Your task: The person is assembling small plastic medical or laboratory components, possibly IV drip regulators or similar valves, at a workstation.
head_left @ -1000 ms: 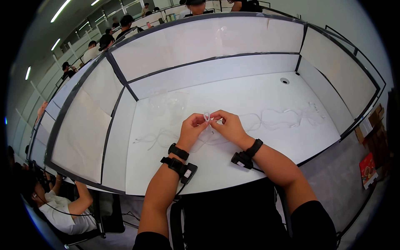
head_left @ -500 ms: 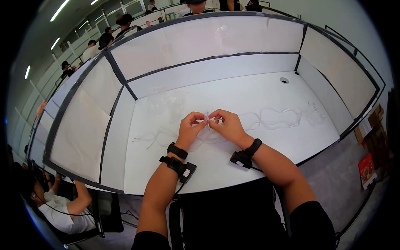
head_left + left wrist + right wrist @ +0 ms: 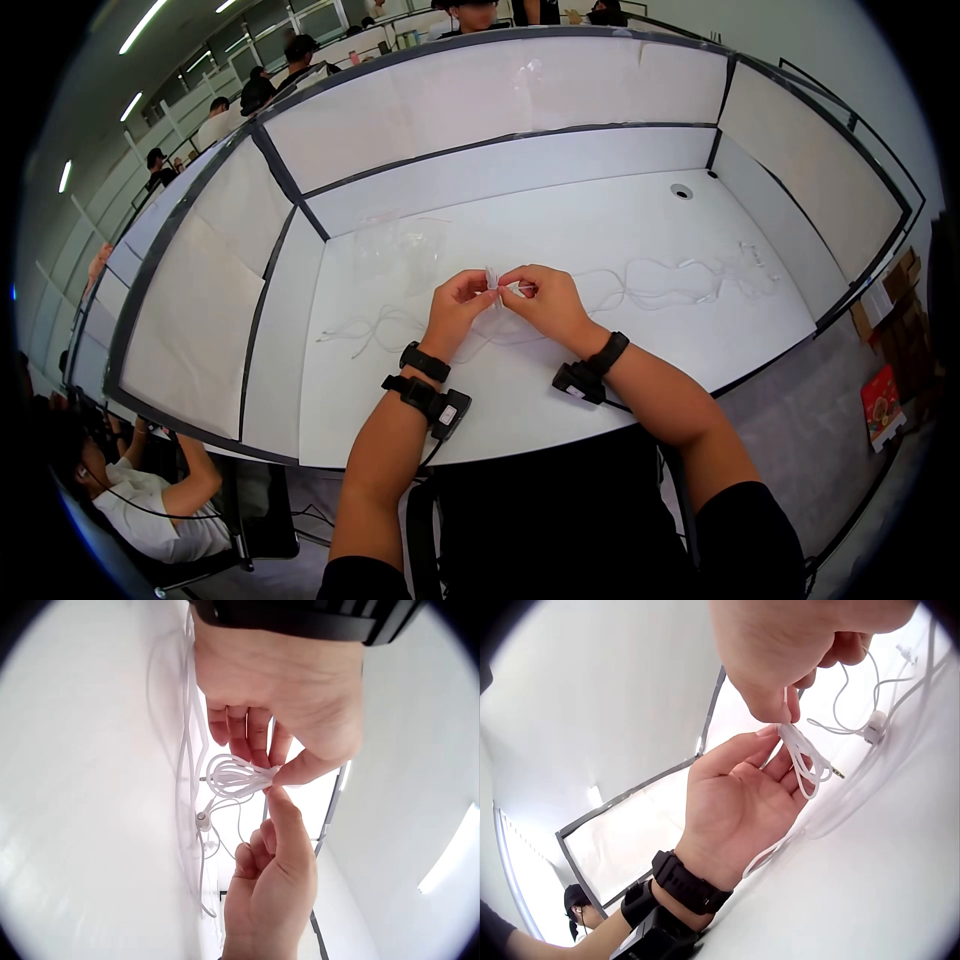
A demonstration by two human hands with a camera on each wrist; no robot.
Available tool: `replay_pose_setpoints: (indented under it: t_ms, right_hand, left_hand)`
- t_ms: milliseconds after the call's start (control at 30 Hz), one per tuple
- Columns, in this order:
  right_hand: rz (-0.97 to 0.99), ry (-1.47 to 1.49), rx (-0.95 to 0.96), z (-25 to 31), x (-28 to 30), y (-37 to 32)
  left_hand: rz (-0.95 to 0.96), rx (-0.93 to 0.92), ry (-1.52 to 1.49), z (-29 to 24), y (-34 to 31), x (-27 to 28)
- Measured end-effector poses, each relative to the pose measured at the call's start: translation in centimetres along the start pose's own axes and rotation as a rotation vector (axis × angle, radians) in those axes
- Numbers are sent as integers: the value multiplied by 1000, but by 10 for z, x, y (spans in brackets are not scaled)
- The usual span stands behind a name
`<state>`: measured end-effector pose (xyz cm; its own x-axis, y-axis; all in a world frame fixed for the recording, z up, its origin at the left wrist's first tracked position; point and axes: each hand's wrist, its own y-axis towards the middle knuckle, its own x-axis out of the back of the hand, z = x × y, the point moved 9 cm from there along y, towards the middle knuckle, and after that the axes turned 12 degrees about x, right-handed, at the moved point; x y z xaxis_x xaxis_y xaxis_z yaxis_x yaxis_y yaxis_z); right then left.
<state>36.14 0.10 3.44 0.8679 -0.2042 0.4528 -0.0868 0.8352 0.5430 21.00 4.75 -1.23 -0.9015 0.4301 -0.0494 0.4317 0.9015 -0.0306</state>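
A small looped bundle of thin white cable is held between both hands above the table. My left hand pinches its gathered middle between thumb and fingers, loops lying near the curled fingers in the left wrist view. My right hand pinches at the same spot, thumb and forefinger together, meeting the left fingertips. A metal plug sticks out beside the loops. White earbuds on thin wires hang or lie beyond the hands; which one cannot be told.
More white cables lie on the white table, at the left and right. A clear plastic bag lies at the back left. Low partitions surround the table, with a round cable hole near the back right. People sit beyond.
The loops between the hands have turned and look narrower from above. Both hands have shifted only slightly, still pinching the bundle.
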Motion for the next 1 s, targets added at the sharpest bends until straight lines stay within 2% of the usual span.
replay_pose_setpoints:
  t_ms: [200,433,633,767,1000]
  right_hand:
    - [14,-7,-18,0,1,0]
    - [-12,5,55,1,0,1]
    - [42,-44,-4,1,0,1]
    - [1,-29,88,5,1,1]
    - [-1,-79,81,2,-1,1]
  left_hand:
    - [-18,-23,17,1,1,4]
    - [-27,-28,24,2,0,5]
    - [-23,-22,31,6,2,5]
    - [-5,-11,25,7,2,3]
    - [-51,-66,56,0,1,2]
